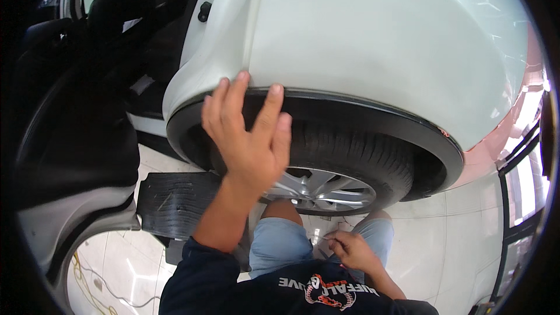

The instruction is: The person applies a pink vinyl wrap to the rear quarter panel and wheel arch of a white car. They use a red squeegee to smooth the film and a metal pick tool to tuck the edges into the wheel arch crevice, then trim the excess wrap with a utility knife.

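At a white car's [455, 64] rear wheel, beside its open door [76, 134]: left hand [248, 134] spread, fingertips at the seam between white panel [361, 41] and black arch trim [379, 118]. Arch houses tire [350, 149] and silver rim [306, 188]. Cabin [160, 52] contains dark seat [122, 3]. Right hand [353, 252] low by right thigh [375, 239], fingers drawn together; cannot tell whether pinching anything.

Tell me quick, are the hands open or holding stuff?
Left hand: open, spread over the wheel arch.
Right hand: partly curled; can't tell if it holds anything.
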The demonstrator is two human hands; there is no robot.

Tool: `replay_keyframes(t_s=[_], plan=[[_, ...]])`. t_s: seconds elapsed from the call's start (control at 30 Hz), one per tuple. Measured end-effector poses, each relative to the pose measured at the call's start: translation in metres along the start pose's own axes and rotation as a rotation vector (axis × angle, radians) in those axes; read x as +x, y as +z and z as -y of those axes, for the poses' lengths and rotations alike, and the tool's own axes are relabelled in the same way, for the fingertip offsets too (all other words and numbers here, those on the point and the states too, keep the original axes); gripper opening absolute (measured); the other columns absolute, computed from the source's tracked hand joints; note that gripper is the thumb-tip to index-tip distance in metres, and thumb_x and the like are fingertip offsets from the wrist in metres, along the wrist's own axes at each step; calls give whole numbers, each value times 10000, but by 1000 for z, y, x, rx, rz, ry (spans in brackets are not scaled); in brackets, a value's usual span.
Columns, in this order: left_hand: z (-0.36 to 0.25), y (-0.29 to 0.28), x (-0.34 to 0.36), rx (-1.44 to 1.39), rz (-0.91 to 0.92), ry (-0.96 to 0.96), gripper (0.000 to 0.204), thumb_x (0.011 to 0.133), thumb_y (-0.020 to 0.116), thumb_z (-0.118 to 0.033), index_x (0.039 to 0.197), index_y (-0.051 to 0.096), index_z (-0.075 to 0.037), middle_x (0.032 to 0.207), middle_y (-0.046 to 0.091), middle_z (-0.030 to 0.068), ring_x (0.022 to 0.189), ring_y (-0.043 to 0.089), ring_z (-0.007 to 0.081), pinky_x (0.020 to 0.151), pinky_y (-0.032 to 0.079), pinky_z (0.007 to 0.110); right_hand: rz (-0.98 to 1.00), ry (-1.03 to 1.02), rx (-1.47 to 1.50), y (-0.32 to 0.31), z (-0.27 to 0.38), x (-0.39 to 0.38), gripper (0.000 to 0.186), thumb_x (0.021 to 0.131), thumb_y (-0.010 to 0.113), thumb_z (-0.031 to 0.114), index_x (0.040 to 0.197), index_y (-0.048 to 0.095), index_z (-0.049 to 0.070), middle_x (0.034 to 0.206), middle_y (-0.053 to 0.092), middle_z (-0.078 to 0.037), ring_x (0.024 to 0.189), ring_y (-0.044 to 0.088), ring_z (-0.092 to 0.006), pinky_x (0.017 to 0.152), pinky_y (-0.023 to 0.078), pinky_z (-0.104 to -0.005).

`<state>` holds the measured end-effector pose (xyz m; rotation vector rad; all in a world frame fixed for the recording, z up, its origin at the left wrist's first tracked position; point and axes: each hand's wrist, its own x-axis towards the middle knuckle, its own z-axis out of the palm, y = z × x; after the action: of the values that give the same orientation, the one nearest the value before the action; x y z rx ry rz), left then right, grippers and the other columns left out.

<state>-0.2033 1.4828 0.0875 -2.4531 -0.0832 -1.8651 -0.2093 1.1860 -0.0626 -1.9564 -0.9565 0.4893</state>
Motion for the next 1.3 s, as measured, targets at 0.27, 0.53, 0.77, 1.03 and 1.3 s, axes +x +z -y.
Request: replay_keyframes(t_s=[0.27,0.53,0.77,1.03,1.3], plan=[[29,-12,29,-105,26,-61,492,843,770,-285,1260,633,-61,1276,592,144,1188,544,337,1010,393,452,68,68,3,-26,-34,-23,201,908,601,86,1078,679,13,903,706,-188,796,695,-373,721,546,-412],[5,-41,79,-2,318,19,541,799,732,-123,1275,511,7,1164,589,186,1107,603,340,951,483,424,28,-9,88,-35,-70,-30,156,923,590,42,1042,669,-19,833,700,-163,758,707,-291,693,538,-373],[-10,-37,81,13,320,-113,557,780,698,-75,1264,453,48,1179,531,216,1118,591,358,943,532,420,54,-23,124,-30,-85,-25,199,904,592,76,1065,688,9,900,705,-205,828,700,-375,756,546,-416],[-10,-35,79,6,297,-111,508,823,641,-15,1304,486,32,1203,582,199,1158,604,308,945,550,410,84,-30,111,-24,-91,-28,183,922,590,49,1073,671,-17,812,695,-151,716,694,-287,683,536,-359],[-74,7,27,-62,51,351,420,824,664,-91,1226,649,29,1218,597,202,1148,568,385,972,462,479,-200,-137,29,-68,-73,-27,238,886,570,-2,1104,664,1,852,691,-165,793,696,-333,728,545,-397]])
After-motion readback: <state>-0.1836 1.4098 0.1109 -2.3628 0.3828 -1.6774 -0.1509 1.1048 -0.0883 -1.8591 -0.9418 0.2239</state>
